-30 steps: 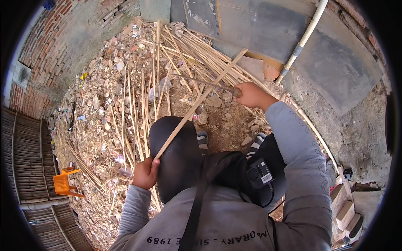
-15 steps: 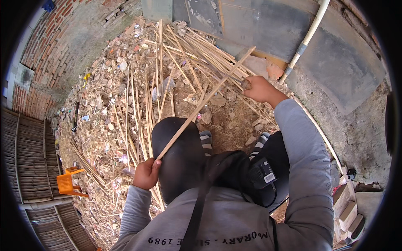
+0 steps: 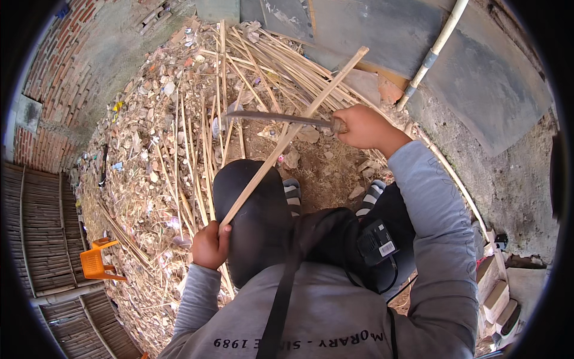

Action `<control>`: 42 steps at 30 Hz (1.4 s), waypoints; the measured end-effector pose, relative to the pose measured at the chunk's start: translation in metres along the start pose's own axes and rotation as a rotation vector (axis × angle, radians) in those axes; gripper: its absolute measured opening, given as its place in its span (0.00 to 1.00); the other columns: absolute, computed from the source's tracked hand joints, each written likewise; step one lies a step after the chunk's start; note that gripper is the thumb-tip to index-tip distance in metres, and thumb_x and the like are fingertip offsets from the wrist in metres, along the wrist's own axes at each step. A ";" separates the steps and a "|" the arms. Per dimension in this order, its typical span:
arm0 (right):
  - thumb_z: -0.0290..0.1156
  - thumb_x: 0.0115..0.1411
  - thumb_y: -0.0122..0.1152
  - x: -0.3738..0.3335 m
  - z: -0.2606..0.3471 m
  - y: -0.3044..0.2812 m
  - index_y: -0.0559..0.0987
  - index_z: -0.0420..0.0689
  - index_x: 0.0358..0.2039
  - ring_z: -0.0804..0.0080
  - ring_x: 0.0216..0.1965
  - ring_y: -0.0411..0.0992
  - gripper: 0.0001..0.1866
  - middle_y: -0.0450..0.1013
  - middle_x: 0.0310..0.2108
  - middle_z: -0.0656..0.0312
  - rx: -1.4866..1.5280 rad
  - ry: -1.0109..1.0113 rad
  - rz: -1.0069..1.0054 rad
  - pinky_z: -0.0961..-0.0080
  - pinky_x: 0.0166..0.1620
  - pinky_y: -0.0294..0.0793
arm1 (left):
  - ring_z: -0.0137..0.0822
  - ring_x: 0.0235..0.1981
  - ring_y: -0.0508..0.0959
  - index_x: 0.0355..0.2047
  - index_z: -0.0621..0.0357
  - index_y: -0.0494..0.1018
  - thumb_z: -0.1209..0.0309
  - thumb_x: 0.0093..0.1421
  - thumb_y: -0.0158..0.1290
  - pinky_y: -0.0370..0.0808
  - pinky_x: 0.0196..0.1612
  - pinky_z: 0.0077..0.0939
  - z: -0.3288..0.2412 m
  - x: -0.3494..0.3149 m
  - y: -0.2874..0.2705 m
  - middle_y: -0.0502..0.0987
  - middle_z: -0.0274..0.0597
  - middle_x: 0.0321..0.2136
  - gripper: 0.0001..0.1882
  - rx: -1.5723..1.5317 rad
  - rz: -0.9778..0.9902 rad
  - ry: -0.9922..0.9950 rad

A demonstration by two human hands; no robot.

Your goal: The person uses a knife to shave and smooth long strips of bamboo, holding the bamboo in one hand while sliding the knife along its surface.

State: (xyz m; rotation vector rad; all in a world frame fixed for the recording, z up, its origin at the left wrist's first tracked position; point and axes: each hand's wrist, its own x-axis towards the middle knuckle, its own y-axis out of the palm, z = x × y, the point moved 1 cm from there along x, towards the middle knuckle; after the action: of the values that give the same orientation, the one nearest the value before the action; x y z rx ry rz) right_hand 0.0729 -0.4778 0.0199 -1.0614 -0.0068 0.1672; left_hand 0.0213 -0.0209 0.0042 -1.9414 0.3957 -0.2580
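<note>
My left hand (image 3: 209, 244) is closed round the lower end of a long, pale bamboo strip (image 3: 257, 179). From there the strip slants up over my left knee, its far end toward the grey panels. In my right hand (image 3: 362, 127) is the short wooden handle of a machete (image 3: 275, 118). Its dark, narrow blade points left and lies across the strip, above the knee. Whether the edge is biting into the strip I cannot tell.
Many loose bamboo strips (image 3: 287, 63) are piled ahead, and others lie left of my knee. Rubble and litter (image 3: 140, 149) cover the ground. An orange plastic chair (image 3: 92, 263) stands at left. Grey panels (image 3: 382, 30) and a white pipe (image 3: 433, 57) line the right side.
The machete blade has swung into plain view and now crosses the strip. My right hand has shifted slightly left. The strip's far end has risen a little, while my left hand keeps its grip.
</note>
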 end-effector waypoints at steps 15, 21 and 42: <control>0.36 0.52 0.65 -0.014 -0.060 -0.025 0.81 0.45 0.50 0.47 0.46 0.77 0.23 0.79 0.41 0.45 -0.150 0.267 -0.350 0.56 0.50 0.76 | 0.26 0.15 0.70 0.28 0.65 0.75 0.64 0.67 0.57 0.64 0.19 0.29 0.029 -0.025 -0.022 0.69 0.37 0.13 0.16 -0.224 0.034 -0.096; 0.37 0.52 0.65 -0.017 -0.057 -0.026 0.81 0.45 0.50 0.47 0.45 0.77 0.23 0.79 0.40 0.44 -0.026 0.214 -0.392 0.56 0.49 0.76 | 0.26 0.15 0.70 0.28 0.65 0.76 0.64 0.63 0.61 0.64 0.19 0.28 0.020 -0.028 -0.024 0.70 0.38 0.13 0.15 -0.262 0.062 -0.215; 0.38 0.49 0.69 -0.009 0.008 -0.009 0.82 0.47 0.41 0.46 0.38 0.78 0.18 0.79 0.32 0.49 -0.129 -0.088 -0.118 0.52 0.42 0.76 | 0.26 0.17 0.69 0.29 0.67 0.76 0.63 0.66 0.57 0.65 0.22 0.28 -0.008 -0.036 -0.017 0.71 0.40 0.14 0.17 -0.233 0.072 -0.272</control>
State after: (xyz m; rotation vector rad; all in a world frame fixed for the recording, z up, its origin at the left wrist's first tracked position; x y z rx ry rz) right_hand 0.0647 -0.4767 0.0324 -1.1782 -0.1609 0.1075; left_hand -0.0119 -0.0076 0.0233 -2.1498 0.3259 0.1039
